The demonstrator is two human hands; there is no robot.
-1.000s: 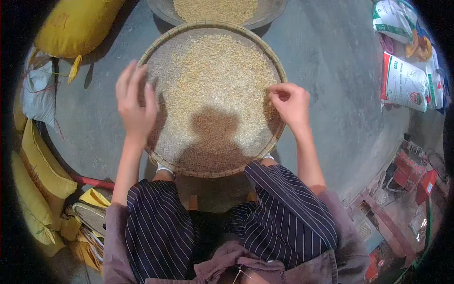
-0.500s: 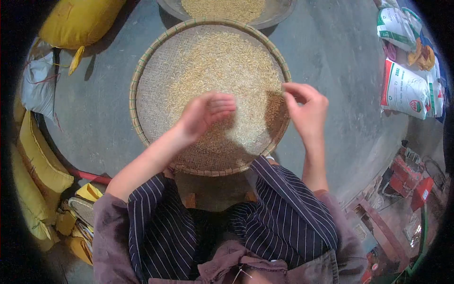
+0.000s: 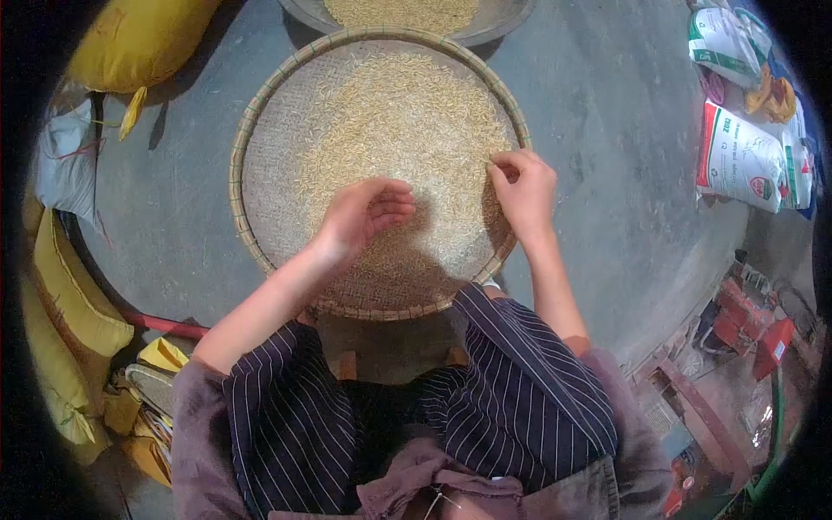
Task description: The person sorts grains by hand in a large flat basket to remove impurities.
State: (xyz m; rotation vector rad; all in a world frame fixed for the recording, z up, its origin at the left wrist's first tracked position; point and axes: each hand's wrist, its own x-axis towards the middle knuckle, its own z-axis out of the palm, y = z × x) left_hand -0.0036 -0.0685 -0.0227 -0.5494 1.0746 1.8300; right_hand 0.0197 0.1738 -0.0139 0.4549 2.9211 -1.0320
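Observation:
A round woven bamboo winnowing tray rests in front of my knees. Unhusked rice grains are spread over its middle and far side, with paler, finer bits nearer me. My left hand hovers above the near-middle of the tray, palm turned right, fingers loosely curved and the thumb side hard to see; nothing shows in it. Over the tray's right rim is my right hand, thumb and forefinger pinched together. Whatever lies between those fingertips is too small to make out.
Beyond the tray stands a wide metal basin of grain. Yellow sacks and a pale sack lie left. White printed bags are at right, above red machinery. A red bar lies on the floor.
My right hand has moved left, from outside the rim to over the tray's edge, and its fingertips have closed together. My left hand has shifted slightly left and down.

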